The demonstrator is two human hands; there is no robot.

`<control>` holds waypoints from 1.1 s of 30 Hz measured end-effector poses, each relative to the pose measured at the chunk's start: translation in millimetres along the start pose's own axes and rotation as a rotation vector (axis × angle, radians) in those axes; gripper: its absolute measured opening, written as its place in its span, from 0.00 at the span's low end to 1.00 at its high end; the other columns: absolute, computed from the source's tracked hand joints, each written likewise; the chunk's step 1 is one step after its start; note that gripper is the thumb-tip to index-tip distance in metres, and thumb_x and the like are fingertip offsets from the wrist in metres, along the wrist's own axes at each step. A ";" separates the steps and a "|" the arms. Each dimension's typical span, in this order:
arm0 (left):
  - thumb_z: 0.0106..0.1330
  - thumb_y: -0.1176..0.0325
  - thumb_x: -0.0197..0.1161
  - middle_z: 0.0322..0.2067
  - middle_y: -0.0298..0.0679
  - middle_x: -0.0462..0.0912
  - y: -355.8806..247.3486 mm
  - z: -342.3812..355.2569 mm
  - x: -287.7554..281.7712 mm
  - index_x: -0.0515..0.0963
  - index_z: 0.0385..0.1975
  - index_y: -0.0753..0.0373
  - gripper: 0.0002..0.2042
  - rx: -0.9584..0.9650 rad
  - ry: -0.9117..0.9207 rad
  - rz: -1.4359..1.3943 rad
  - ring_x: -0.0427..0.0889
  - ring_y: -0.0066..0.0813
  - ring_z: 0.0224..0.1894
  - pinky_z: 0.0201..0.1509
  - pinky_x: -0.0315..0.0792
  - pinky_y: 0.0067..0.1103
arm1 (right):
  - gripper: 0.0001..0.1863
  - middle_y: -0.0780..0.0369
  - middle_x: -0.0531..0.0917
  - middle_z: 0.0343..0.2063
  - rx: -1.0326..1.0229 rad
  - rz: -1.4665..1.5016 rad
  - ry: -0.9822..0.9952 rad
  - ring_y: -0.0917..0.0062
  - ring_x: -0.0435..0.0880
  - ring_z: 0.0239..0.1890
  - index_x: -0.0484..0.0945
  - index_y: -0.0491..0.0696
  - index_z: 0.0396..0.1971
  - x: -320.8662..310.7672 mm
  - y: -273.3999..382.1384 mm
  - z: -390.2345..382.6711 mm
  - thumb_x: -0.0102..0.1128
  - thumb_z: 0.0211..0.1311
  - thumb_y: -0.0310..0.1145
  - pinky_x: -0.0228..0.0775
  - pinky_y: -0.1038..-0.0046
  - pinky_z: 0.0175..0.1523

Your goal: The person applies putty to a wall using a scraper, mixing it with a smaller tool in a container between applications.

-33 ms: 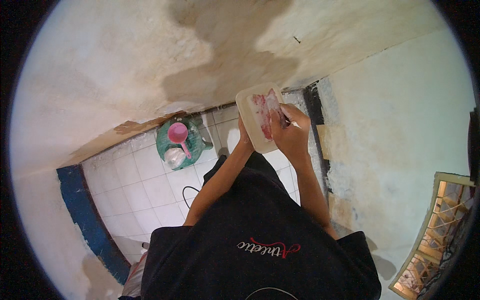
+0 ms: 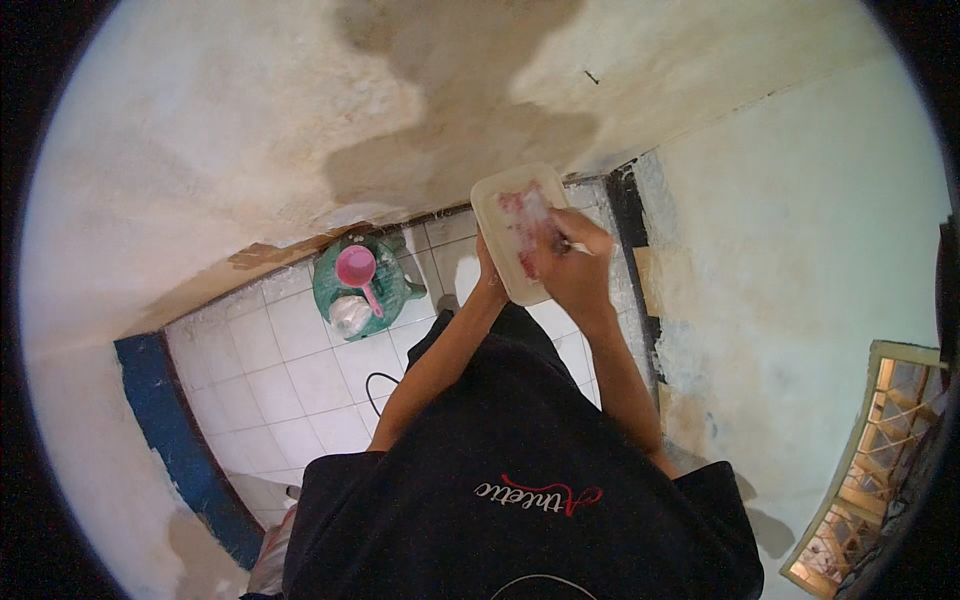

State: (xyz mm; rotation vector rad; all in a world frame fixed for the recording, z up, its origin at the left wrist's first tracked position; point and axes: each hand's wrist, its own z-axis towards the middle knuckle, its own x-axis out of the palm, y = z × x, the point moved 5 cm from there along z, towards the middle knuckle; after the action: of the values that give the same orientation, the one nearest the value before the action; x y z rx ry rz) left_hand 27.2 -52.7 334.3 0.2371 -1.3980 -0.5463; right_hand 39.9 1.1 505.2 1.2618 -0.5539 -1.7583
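Observation:
A shallow cream tray (image 2: 493,225) with rounded corners is held up in front of me, near the wall. Smears of white paste (image 2: 524,236) and red patches show on its inside. My left hand (image 2: 488,272) grips the tray's left side, with most of its fingers hidden beneath. Over the tray's right half, my right hand (image 2: 580,262) is closed around a pale, flat tool (image 2: 537,208) that looks like a scraper. Its blade lies against the paste. Motion blurs the tool and fingers, so its exact kind is unclear.
Left of the tray, a green stool (image 2: 328,282) on white floor tiles (image 2: 305,385) bears a pink dipper (image 2: 356,266) and a whitish plastic bag (image 2: 349,316). Stained walls (image 2: 250,150) stand close ahead and right. A lattice window (image 2: 865,470) is at far right.
My right hand and the tool have shifted slightly within the tray and are now blurred. The left hand and the tray stay put.

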 end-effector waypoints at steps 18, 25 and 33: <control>0.70 0.43 0.38 0.64 0.37 0.65 1.9 -9.1 -10.0 0.58 0.68 0.53 0.30 0.042 -0.201 0.495 0.69 0.43 0.62 0.65 0.67 0.39 | 0.04 0.52 0.79 0.21 -0.011 -0.041 -0.044 0.67 0.79 0.21 0.78 0.37 0.26 -3.1 -7.6 -7.0 0.60 0.52 0.22 0.69 0.71 0.29; 0.71 0.43 0.36 0.64 0.38 0.66 6.5 -11.5 1.6 0.59 0.68 0.52 0.30 0.066 -0.429 0.746 0.68 0.40 0.63 0.66 0.66 0.39 | 0.03 0.53 0.78 0.19 0.060 -0.057 -0.102 0.70 0.78 0.21 0.77 0.37 0.24 -11.0 -5.6 -7.3 0.59 0.52 0.21 0.68 0.72 0.28; 0.70 0.43 0.39 0.64 0.39 0.66 4.7 -13.5 -26.5 0.59 0.68 0.55 0.31 -0.051 -0.343 0.653 0.66 0.40 0.65 0.68 0.63 0.38 | 0.05 0.53 0.79 0.19 -0.014 -0.143 -0.143 0.72 0.78 0.21 0.79 0.37 0.26 -3.2 -40.9 -26.3 0.60 0.51 0.24 0.69 0.71 0.29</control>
State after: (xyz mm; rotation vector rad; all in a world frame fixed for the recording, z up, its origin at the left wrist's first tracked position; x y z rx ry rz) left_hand 39.4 -37.8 311.2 -0.3667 -1.6812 -0.0757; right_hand 48.2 28.3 465.6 1.1973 -0.5423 -1.9799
